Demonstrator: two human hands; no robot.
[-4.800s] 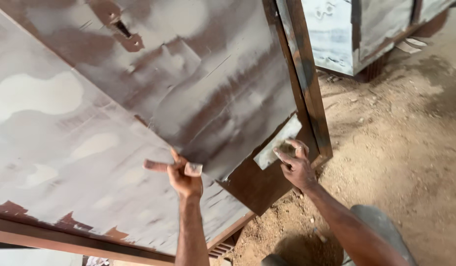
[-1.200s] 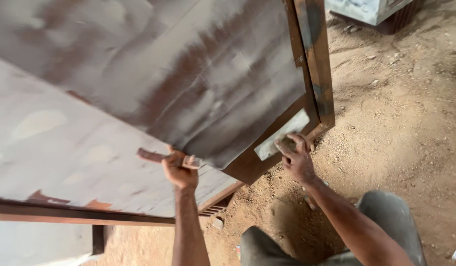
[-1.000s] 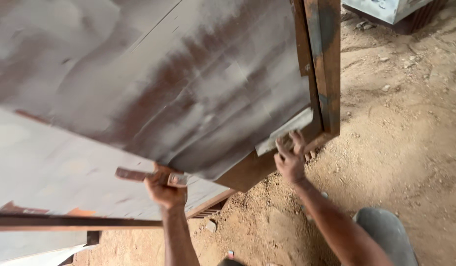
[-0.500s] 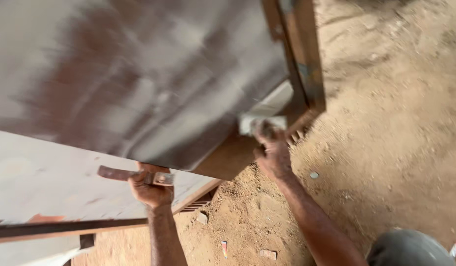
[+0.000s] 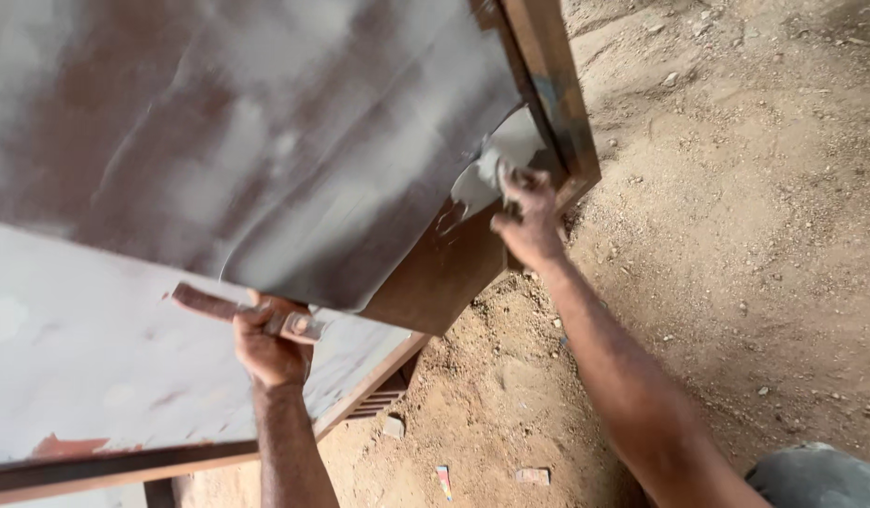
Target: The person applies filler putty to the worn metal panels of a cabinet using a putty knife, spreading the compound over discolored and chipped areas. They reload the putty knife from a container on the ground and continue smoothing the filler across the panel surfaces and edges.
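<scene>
Head view, left to right: we grip a rust-brown flat scraper in our left hand, fingers closed around its handle, held against the lower edge of the grey-coated metal door panel. That hand sits lower on the panel than a second ago and carries no visible filler. Further right, our right hand pinches a wide putty blade loaded with pale filler; it has travelled up the bare brown strip toward the door frame, leaving a fresh smear. We judge the corner coat to be in progress. Sandy ground lies beyond.
</scene>
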